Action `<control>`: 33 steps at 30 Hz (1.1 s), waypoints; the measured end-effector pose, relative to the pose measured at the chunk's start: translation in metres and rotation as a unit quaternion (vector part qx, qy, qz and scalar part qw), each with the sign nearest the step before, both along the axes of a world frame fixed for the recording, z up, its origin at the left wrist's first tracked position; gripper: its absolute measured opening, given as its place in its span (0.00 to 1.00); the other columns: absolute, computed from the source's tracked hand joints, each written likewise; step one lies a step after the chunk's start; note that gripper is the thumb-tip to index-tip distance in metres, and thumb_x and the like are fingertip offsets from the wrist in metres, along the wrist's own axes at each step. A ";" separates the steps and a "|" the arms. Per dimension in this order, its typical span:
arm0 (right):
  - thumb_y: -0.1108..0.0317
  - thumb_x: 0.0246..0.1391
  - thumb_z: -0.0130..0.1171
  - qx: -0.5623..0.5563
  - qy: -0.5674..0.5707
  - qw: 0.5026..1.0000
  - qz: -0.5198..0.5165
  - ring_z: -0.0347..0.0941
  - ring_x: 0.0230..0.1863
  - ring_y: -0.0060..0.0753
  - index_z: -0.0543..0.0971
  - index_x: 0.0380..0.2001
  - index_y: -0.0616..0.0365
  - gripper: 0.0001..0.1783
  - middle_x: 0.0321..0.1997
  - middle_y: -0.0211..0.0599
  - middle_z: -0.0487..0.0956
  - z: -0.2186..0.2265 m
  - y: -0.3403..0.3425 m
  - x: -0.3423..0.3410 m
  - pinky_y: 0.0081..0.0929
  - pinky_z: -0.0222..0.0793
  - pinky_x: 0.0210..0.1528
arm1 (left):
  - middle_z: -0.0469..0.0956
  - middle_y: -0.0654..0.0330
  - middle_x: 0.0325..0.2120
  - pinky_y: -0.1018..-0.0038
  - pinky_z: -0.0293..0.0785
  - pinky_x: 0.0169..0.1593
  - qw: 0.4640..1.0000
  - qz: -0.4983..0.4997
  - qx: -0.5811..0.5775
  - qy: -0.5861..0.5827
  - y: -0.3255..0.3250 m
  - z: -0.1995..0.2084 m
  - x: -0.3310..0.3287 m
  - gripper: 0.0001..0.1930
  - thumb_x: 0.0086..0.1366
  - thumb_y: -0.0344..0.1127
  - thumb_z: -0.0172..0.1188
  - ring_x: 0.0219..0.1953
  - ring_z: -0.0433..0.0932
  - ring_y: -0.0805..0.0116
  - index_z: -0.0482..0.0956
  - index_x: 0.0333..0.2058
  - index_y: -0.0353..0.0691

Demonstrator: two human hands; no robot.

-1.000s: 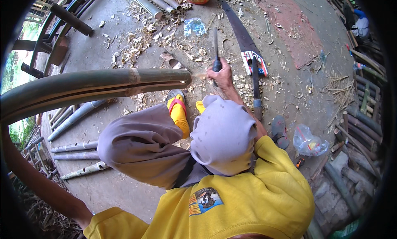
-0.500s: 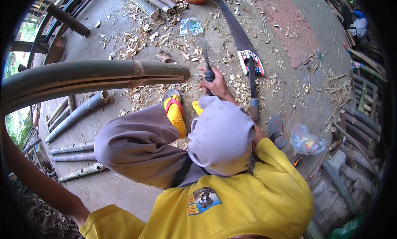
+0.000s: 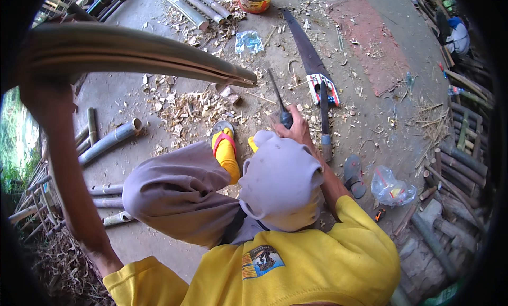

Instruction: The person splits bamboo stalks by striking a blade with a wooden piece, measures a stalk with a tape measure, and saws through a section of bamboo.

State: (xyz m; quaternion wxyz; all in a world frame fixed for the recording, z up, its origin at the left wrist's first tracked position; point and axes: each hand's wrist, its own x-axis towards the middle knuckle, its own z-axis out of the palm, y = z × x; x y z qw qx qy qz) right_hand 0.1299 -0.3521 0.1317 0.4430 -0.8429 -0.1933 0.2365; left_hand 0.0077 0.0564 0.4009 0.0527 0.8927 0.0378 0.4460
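Note:
A thick bamboo pole (image 3: pixel 159 57) with a long split along its side reaches in from the left, raised off the ground. My left hand (image 3: pixel 47 97), dim at the left rim, grips it from below; its fingers are mostly hidden. My right hand (image 3: pixel 296 125) is closed round the black handle of a narrow, dark-bladed tool (image 3: pixel 276 89). The blade points up and forward, apart from the pole's cut end. Below that end lies a short bamboo offcut (image 3: pixel 227 93) among pale wood shavings (image 3: pixel 190 113).
A handsaw (image 3: pixel 307 44) and a sheathed-looking long tool (image 3: pixel 325 121) lie right of my right hand. A yellow-red tub (image 3: pixel 255 0) stands ahead. Bamboo lengths (image 3: pixel 114 139) lie left. A sandal (image 3: pixel 354 175) and clear plastic bag (image 3: pixel 390 187) sit right, near stacked bamboo (image 3: pixel 463 166).
The pole has risen at its left end and now slopes down toward the right. My left hand has come up with it. My right hand has drawn the tool right, away from the pole's end.

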 end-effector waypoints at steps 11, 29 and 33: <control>0.62 0.49 0.56 0.026 -0.119 0.983 0.134 0.74 0.29 0.62 0.68 0.44 0.59 0.20 0.29 0.60 0.75 -0.018 0.011 0.001 0.48 0.72 0.29 | 0.77 0.50 0.41 0.66 0.68 0.54 0.766 -0.296 -0.570 -0.013 -0.107 -0.066 0.079 0.13 0.56 0.29 0.60 0.49 0.74 0.61 0.77 0.40 0.31; 0.65 0.49 0.58 0.068 -0.187 0.968 0.154 0.75 0.27 0.57 0.68 0.44 0.60 0.20 0.28 0.53 0.75 -0.030 0.020 0.022 0.45 0.73 0.27 | 0.75 0.52 0.46 0.65 0.66 0.55 0.846 -0.263 -0.463 -0.020 -0.098 -0.077 0.074 0.11 0.61 0.33 0.57 0.51 0.73 0.61 0.80 0.42 0.39; 0.66 0.48 0.58 0.032 -0.213 0.960 0.181 0.75 0.28 0.58 0.68 0.44 0.61 0.20 0.29 0.53 0.75 -0.044 0.017 0.028 0.45 0.74 0.27 | 0.74 0.50 0.44 0.55 0.64 0.60 0.824 -0.273 -0.496 -0.023 -0.095 -0.077 0.071 0.22 0.58 0.30 0.59 0.52 0.72 0.57 0.64 0.51 0.34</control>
